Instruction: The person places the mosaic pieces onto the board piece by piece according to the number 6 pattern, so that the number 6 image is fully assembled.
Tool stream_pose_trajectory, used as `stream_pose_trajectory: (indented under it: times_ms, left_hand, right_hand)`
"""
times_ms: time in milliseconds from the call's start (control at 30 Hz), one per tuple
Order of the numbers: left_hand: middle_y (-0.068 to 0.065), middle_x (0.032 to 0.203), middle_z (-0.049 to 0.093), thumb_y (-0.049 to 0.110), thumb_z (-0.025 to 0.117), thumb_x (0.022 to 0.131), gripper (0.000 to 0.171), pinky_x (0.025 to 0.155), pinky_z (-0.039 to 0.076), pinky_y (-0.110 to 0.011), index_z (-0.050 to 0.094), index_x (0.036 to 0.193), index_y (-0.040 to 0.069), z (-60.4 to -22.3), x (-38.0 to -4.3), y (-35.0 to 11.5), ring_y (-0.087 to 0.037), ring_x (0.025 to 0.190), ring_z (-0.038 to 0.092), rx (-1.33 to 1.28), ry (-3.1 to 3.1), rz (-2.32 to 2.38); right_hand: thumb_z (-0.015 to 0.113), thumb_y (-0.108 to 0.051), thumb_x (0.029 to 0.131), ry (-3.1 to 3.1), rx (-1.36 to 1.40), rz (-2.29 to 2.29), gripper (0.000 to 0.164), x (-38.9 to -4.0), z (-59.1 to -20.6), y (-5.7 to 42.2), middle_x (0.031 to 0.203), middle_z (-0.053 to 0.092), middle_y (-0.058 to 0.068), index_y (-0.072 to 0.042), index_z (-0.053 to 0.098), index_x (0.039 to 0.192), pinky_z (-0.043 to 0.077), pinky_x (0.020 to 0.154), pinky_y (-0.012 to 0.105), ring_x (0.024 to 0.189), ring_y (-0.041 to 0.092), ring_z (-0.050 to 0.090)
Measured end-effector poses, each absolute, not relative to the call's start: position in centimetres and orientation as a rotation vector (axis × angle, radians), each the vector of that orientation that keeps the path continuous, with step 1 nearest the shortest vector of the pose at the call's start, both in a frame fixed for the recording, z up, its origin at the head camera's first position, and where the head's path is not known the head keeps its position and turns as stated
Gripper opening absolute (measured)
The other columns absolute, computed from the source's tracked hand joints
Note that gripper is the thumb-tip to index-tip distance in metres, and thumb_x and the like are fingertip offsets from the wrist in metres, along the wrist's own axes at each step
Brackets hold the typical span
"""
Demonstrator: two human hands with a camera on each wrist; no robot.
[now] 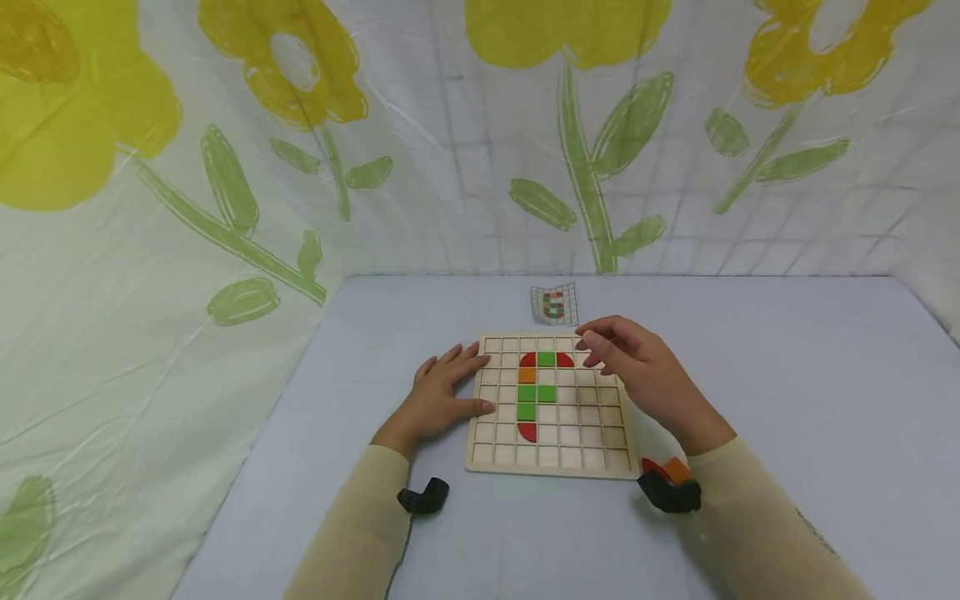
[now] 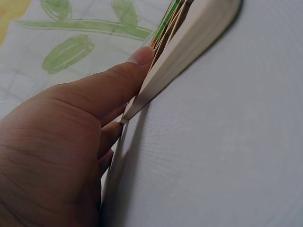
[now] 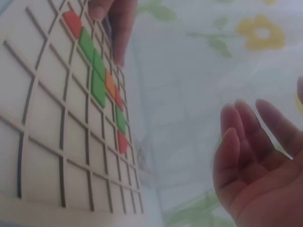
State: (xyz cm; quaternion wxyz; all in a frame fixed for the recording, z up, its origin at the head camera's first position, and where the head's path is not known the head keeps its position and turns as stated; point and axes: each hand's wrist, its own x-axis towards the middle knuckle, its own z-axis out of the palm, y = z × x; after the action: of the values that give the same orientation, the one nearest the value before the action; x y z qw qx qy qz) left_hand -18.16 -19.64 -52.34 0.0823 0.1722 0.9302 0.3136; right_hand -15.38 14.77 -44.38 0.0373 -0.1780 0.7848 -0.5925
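Board touches left fingers, right fingers seemingly apart.

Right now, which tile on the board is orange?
In the head view, the tile directly below the top-left red one; all others on the board are red or green.

No lettering is legible (the sleeve mark included).
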Motion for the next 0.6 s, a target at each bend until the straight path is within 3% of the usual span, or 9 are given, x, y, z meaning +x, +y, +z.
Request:
stream_pose_trajectory:
  times_ms: [600]
  left_hand:
    - [0.009,0.176,0.028,0.05,0.086,0.093,0.086,0.129,-0.002,-0.051,0.051,0.166,0.022,-52.1,-18.0,-19.5,-0.018,0.165,0.012,0.503,2.787,0.933]
  right_hand:
    - [0.056,-0.033,0.116,2.562,-0.423,-1.662,0.039,-14.5,-45.5,19.3,0.133,0.067,0.015,-0.004,0.065,0.14,0.055,0.095,0.035,0.115,0.037,0.064]
